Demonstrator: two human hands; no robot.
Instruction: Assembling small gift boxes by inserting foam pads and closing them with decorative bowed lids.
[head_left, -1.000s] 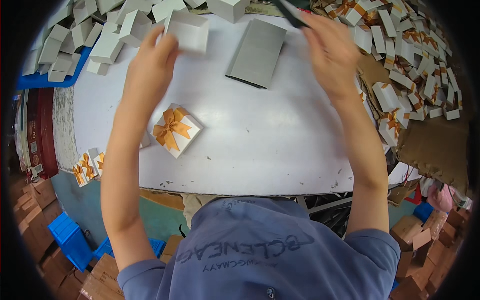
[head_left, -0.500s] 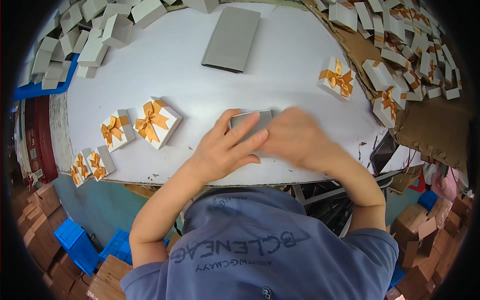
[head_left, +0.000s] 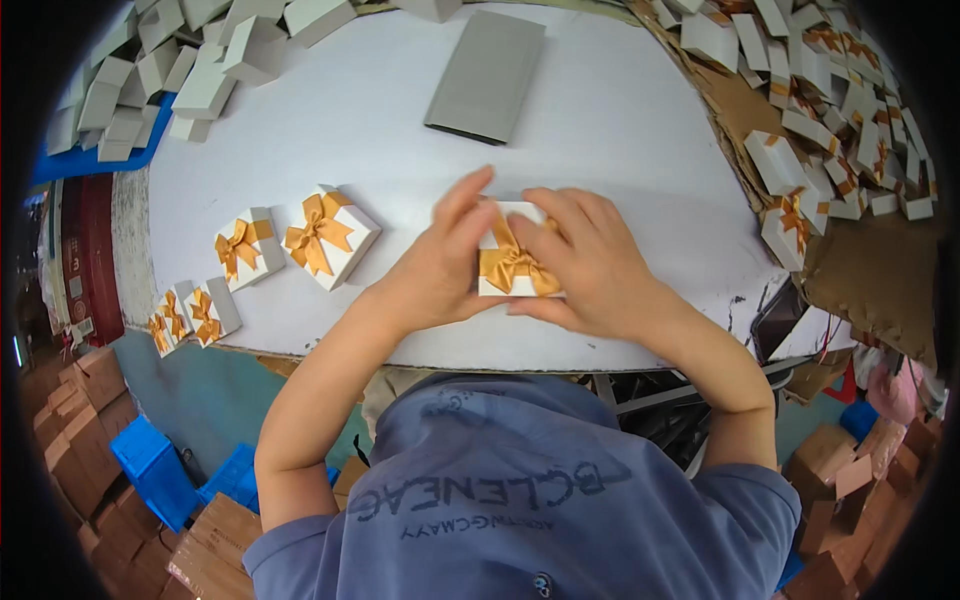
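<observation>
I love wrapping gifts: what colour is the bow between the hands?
The bow is shiny golden-orange, seen best in the head view.

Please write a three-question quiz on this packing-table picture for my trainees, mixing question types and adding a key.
1. What is between the left hand and the right hand?
A) a pair of scissors
B) a white box with a gold bow
C) a blue cup

2. True or false: the flat grey slab lies on the table beyond both hands, and neither hand touches it.

3. Fill in the colour: the plastic tray by the pile of white boxes at the far left is ____.

Key: 1. B; 2. True; 3. blue
</observation>
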